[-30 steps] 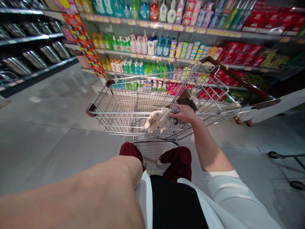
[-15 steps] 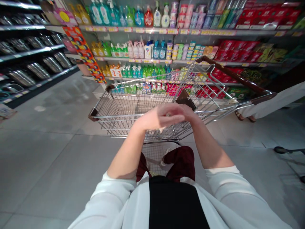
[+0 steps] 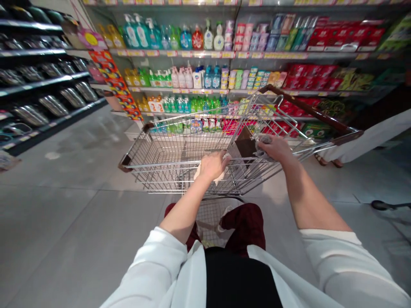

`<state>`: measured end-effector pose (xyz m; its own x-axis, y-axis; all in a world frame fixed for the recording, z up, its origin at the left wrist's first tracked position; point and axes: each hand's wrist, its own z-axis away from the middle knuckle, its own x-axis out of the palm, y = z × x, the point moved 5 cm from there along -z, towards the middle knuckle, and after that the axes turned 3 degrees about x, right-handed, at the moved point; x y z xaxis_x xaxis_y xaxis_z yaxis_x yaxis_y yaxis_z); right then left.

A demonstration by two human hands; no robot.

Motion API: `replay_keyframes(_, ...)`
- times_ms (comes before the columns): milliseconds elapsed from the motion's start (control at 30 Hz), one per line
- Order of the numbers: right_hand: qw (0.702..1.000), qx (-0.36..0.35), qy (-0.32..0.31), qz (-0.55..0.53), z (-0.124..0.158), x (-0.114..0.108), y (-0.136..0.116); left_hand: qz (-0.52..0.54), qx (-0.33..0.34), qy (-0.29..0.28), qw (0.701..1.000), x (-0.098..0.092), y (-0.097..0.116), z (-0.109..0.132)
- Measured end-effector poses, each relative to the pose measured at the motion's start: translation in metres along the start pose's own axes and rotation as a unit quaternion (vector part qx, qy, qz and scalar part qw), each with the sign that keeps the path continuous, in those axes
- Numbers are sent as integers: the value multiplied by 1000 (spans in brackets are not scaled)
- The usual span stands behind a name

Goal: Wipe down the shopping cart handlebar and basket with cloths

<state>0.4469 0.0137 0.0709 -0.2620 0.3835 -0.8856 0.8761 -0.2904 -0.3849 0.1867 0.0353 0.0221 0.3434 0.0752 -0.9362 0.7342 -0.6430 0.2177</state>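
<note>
My left hand point(image 3: 211, 166) is closed over the near top rail of a metal shopping cart point(image 3: 126, 163), gripping a cream cloth point(image 3: 220, 178) whose edges stick out below the fingers. To its right, my right hand point(image 3: 276, 148) grips a crumpled grey cloth point(image 3: 265, 153). That hand is over the cart beside the brown panel point(image 3: 245, 144) of the folding seat; whether the cloth touches the wires I cannot tell. Brown plastic covers the cart's push handle point(image 3: 316, 112), off to the right. Bare wire mesh shows in the basket.
Beyond the cart stand shelves point(image 3: 199, 54) of pump bottles and boxed goods. Metal pots point(image 3: 53, 95) line a dark rack at left. A person in white trousers point(image 3: 372, 134) stands at the right, near a black wheeled item point(image 3: 382, 205). Grey tiles point(image 3: 64, 239) cover the floor.
My hands were together above the near rail and have moved apart, the right one rightward to the seat panel. The two cloths now show clearly. The view has tilted up slightly.
</note>
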Motion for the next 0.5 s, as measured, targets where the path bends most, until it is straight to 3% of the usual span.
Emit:
replay_keyframes(167, 995, -8, -92, 25, -10, 26, -2, 30, 140, 7, 990, 7, 54, -10)
replay_keyframes(267, 992, -13, -122, 23, -12, 26, -6, 22, 128, 32, 991, 17, 67, -18)
replay_keyframes(400, 993, 8, -119, -4, -11, 22, 0, -6, 146, 40, 988, 24, 53, -15)
replay_keyframes(500, 991, -3, -127, -35, -11, 24, 5, -31, 133, 26, 990, 18, 18, 1)
